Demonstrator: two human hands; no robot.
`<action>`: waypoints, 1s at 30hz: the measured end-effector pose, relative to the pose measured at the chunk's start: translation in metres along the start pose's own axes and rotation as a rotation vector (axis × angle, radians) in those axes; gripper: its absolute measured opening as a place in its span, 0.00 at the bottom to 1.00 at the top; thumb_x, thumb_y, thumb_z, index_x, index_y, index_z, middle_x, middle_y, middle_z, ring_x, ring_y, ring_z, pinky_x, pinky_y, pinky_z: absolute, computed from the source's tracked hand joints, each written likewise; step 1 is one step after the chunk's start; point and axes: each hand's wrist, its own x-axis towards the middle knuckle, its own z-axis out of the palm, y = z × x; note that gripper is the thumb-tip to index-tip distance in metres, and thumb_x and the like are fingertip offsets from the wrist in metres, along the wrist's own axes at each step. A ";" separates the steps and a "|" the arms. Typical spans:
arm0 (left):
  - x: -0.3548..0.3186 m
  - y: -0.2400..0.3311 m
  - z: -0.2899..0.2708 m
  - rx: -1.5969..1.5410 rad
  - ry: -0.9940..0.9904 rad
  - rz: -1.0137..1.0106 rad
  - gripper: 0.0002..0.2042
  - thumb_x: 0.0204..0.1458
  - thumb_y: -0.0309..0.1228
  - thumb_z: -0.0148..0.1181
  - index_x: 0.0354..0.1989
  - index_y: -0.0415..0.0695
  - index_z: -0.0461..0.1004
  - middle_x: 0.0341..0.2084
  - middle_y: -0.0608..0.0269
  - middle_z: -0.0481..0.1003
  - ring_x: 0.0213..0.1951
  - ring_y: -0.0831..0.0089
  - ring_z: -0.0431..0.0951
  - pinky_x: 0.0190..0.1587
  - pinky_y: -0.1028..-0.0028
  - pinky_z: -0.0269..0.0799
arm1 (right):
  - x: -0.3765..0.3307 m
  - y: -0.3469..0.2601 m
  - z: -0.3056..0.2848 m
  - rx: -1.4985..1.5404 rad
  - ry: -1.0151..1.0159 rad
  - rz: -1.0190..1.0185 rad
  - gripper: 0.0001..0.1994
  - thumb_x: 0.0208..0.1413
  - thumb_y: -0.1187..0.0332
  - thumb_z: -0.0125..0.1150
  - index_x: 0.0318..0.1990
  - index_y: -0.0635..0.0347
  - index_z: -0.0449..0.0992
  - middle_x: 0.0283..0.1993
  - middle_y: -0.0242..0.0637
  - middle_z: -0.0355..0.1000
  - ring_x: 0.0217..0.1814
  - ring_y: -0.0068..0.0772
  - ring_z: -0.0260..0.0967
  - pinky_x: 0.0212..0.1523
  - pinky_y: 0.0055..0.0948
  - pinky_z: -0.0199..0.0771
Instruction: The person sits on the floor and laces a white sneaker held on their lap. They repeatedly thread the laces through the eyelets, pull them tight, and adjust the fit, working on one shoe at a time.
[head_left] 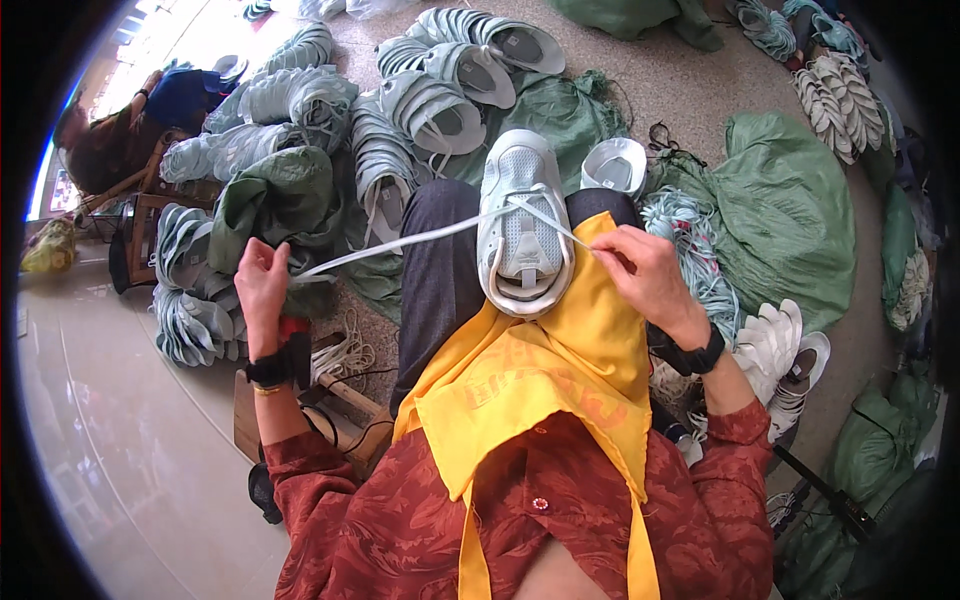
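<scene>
Both hands, left hand (262,282) and right hand (643,272), pinch the soft lace (400,243); the light shoe (522,225) I'd grip by its sole.

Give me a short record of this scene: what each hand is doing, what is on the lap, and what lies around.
left hand: pulling a white lace out to the side
right hand: pinching the lace beside the shoe
shoe: pale, on the lap over a yellow apron
around: stacks of shoe uppers, green sacks
</scene>
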 end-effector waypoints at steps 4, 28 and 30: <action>-0.013 0.034 0.018 -0.048 -0.105 0.241 0.09 0.56 0.28 0.67 0.34 0.38 0.72 0.25 0.56 0.74 0.27 0.67 0.75 0.33 0.68 0.72 | -0.001 0.010 -0.027 0.056 -0.291 0.104 0.03 0.57 0.75 0.67 0.37 0.64 0.82 0.29 0.36 0.78 0.26 0.26 0.73 0.28 0.27 0.70; -0.022 0.212 0.153 -0.416 -0.634 0.521 0.05 0.54 0.24 0.64 0.36 0.36 0.75 0.26 0.65 0.75 0.30 0.79 0.74 0.35 0.74 0.72 | 0.091 0.024 0.042 0.111 0.015 -0.027 0.04 0.57 0.75 0.65 0.35 0.66 0.77 0.32 0.48 0.78 0.35 0.51 0.78 0.36 0.41 0.77; -0.021 0.211 0.151 -0.467 -0.707 0.433 0.05 0.55 0.23 0.64 0.35 0.37 0.74 0.26 0.68 0.74 0.31 0.81 0.73 0.35 0.76 0.71 | 0.091 0.022 0.041 0.095 0.012 -0.056 0.03 0.57 0.75 0.63 0.35 0.66 0.76 0.32 0.48 0.77 0.35 0.52 0.78 0.36 0.42 0.76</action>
